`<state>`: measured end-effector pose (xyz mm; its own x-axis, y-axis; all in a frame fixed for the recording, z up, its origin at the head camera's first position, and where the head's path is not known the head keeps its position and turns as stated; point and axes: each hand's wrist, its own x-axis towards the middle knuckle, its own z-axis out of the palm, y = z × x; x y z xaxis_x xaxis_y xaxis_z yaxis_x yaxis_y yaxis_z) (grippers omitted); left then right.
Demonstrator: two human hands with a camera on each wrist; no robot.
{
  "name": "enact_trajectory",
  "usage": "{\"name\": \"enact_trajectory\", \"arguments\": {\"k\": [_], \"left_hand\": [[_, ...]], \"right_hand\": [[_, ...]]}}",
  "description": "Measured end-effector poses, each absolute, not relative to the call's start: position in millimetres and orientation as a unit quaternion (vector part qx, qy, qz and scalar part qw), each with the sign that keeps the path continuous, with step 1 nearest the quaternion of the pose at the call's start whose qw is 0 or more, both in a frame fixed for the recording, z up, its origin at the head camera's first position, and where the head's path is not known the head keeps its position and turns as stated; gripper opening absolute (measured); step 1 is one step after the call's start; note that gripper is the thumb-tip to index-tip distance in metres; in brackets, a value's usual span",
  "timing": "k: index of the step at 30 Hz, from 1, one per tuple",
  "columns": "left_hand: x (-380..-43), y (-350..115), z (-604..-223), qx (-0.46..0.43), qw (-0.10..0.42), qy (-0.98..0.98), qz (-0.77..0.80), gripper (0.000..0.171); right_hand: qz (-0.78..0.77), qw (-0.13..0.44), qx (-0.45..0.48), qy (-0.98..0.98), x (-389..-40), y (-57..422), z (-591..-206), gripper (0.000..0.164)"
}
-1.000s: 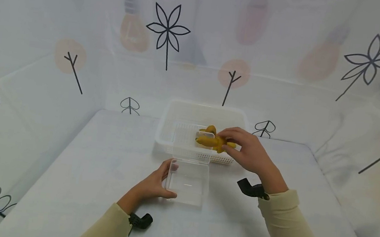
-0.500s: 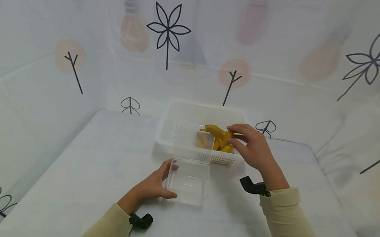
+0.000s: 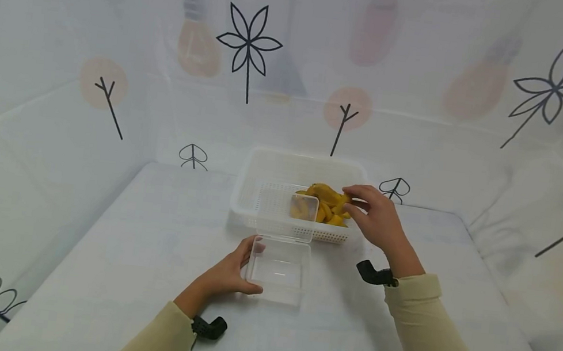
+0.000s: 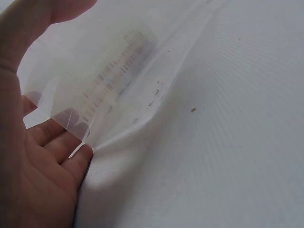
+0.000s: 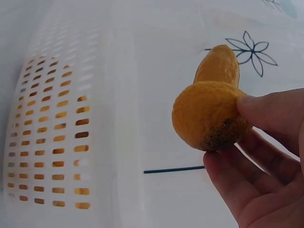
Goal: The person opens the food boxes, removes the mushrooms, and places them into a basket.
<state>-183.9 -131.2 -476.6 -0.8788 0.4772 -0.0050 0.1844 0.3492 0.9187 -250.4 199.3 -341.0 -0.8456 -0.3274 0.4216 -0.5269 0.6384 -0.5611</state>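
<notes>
My right hand [image 3: 373, 215] pinches a knobby yellow piece shaped like a ginger root [image 5: 209, 111] between thumb and fingertips. In the right wrist view it shows a rounded end with a dark brown patch and a longer lobe behind. The head view has it over the right side of a white perforated basket [image 3: 245, 194], where several more yellow pieces [image 3: 331, 219] lie. Nearer me, a clear plastic box [image 3: 278, 273] stands on the table with its lid tilted back against the basket's front. My left hand [image 3: 229, 271] grips the box's left side, thumb at the near corner.
The white-covered table [image 3: 151, 224] reaches to a printed cloth backdrop [image 3: 287, 124] right behind the basket. The clear lid [image 3: 281, 222] overlaps the basket's front wall. A small dark speck [image 4: 193, 109] lies on the cover beside the box.
The right hand has shifted a little right and up, turning the knobby yellow piece so more of the yellow heap shows beneath. The left hand and the clear box have stayed put.
</notes>
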Motion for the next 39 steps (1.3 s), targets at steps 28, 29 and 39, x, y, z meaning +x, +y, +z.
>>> {"name": "enact_trajectory", "arguments": {"k": [28,29,39], "left_hand": [[-182,-129,-475,0.202,0.141,0.81,0.533,0.11],[-182,-128,-475,0.201,0.142,0.809,0.534,0.11],[-183,-129,-475,0.2,0.141,0.806,0.538,0.11]], "right_hand": [[0.285,0.015,0.164,-0.944,-266,206,-375,0.036],[0.283,0.015,0.164,-0.945,-265,207,-375,0.036],[0.277,0.027,0.161,-0.947,-263,207,-376,0.033]]}}
